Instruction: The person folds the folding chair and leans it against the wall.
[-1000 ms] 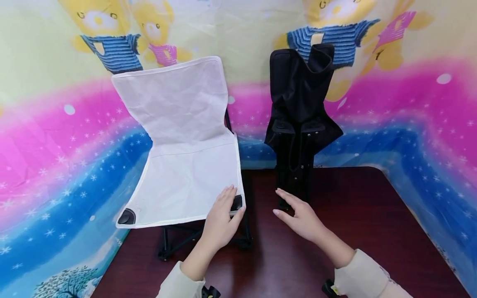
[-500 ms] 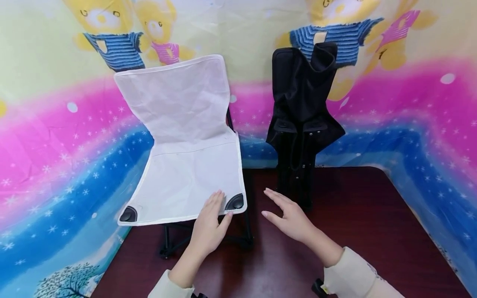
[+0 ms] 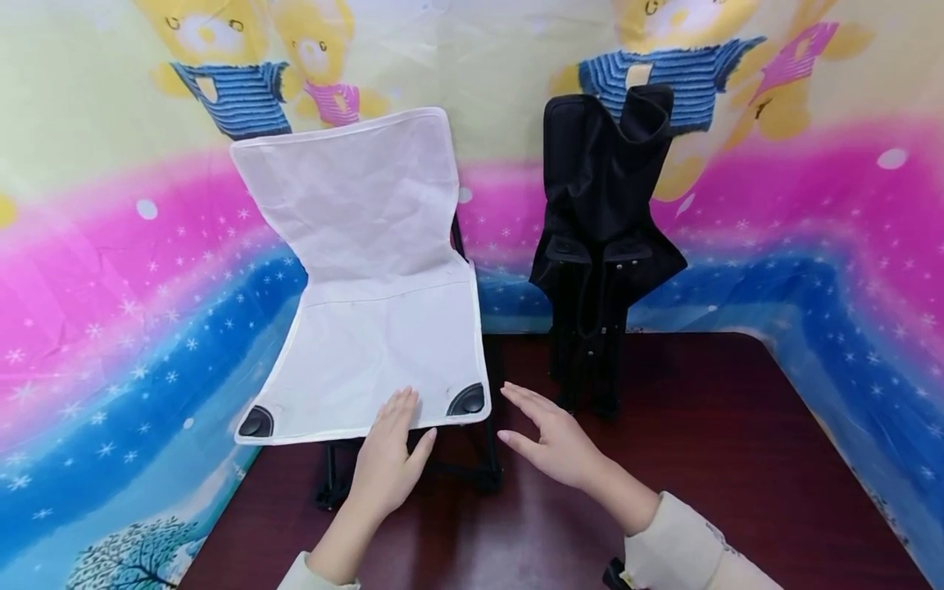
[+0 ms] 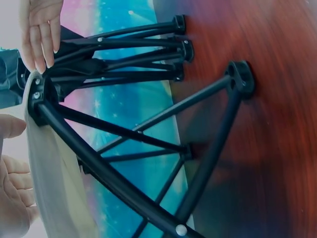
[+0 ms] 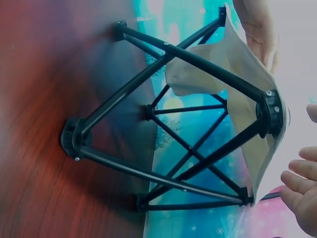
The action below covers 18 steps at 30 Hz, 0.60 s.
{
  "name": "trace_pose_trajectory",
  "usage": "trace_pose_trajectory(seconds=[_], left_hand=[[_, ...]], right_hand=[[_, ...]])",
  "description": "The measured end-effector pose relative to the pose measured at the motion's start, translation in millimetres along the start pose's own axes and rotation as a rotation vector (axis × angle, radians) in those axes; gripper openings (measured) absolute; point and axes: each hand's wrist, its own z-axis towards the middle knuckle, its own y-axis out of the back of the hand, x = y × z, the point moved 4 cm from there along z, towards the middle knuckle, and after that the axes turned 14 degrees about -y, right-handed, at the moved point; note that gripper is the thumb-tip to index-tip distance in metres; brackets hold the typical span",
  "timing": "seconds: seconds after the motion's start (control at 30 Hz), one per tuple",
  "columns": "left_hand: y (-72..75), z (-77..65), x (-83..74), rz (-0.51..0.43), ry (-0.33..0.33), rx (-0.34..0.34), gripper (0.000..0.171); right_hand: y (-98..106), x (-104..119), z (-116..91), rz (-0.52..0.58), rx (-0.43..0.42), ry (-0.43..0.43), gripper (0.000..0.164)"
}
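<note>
A white folding chair [image 3: 383, 344] stands unfolded on the left, with black corner patches on its seat and crossed black legs [image 5: 198, 163] beneath. My left hand [image 3: 387, 459], fingers straight, is at the front edge of the seat; whether it touches the fabric I cannot tell. Just right of the seat's right corner patch [image 3: 467, 400], my right hand [image 3: 553, 438] hovers with extended fingers and holds nothing. Behind it a black folding chair [image 3: 601, 213] stands folded upright, its legs [image 4: 133, 54] bunched together in the left wrist view.
Both chairs stand on a dark red-brown table [image 3: 708, 459] with a rounded far corner. A colourful cloth backdrop [image 3: 811, 213] with printed bears hangs behind and along the sides. A black wrist strap [image 3: 615, 574] shows by the right sleeve [image 3: 678, 545].
Both hands have moved left and slightly down, the left one uncovering the seat's right corner patch. The chairs stay in place, while the view shifts slightly.
</note>
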Motion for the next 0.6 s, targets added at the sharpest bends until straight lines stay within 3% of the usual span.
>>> trace_pose_trajectory(seconds=[0.6], left_hand=[[18.0,-29.8,35.4,0.139,0.073,0.024,0.054]], right_hand=[[-11,21,-1,-0.017,-0.018,0.181,0.051]])
